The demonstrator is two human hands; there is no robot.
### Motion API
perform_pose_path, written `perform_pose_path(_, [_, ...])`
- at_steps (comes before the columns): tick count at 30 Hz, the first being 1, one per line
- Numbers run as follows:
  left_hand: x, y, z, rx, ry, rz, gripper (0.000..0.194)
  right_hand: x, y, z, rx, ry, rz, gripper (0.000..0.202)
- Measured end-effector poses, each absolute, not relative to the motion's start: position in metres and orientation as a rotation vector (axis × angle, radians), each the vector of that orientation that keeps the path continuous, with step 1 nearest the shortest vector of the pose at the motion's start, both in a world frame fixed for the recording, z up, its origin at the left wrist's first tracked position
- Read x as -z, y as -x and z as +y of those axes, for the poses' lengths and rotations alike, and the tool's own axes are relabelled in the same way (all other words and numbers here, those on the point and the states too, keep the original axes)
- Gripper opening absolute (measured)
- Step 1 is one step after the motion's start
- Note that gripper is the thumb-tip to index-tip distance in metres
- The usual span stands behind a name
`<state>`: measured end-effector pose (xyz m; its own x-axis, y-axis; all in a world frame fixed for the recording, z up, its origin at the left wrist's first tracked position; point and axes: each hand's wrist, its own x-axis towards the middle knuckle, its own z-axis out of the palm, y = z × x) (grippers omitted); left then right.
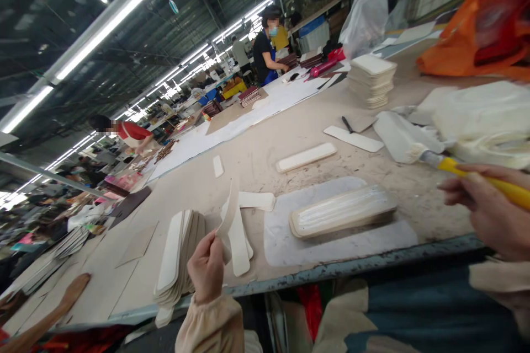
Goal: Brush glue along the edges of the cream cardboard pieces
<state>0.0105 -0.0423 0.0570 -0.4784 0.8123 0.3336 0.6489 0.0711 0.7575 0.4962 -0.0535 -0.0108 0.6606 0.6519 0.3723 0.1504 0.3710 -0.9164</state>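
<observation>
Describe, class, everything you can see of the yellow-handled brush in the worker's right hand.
The brush has a bright yellow handle, a short metal-looking collar and a wide, flat head that looks coated in whitish paste. It lies almost level, tilted slightly, head pointing left over the table. The right hand grips the handle near its middle, fingers curled under it. Whether the head touches the tabletop cannot be told. Cream sheets lie just behind it.

glossy wet strip [343, 213], yellow plastic handle [488, 180]

No text readable — no labels, no numbers.
</observation>
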Motion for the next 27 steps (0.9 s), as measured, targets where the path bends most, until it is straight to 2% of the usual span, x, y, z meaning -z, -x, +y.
perform_pose_path(2, [-0.067,-0.035,-0.050,-1.536,-1.181,1.728,0.028,0.007,-0.481,-0.055,-0.480,1.082,-0.771,0.032])
perform_pose_path(4, [-0.068,-0.068,-0.057,-1.434,-1.016,1.484,0.027,0.004,-0.466,-0.057,-0.512,0.969,-0.817,0.027])
perform_pose_path(8, [-0.048,-0.138,-0.072,-1.092,-0.862,1.266,0.028,0.002,-0.448,-0.061,-0.725,0.810,-0.969,0.030])
perform_pose_path(12, [-0.023,-0.187,-0.085,-0.905,-0.726,1.138,0.024,-0.003,-0.441,-0.069,-0.825,0.774,-1.036,0.034])
perform_pose_path(15, [-0.018,-0.208,-0.089,-0.814,-0.659,1.074,0.026,-0.006,-0.443,-0.073,-0.755,0.952,-1.020,0.037])
perform_pose_path(21, [-0.018,-0.217,-0.093,-0.799,-0.481,0.930,0.054,0.001,-0.452,-0.072,-0.474,1.228,-0.972,0.037])
perform_pose_path(27, [0.006,-0.186,-0.069,-1.047,-0.909,1.151,0.033,0.011,-0.453,-0.063,-0.333,1.308,-1.107,0.037])
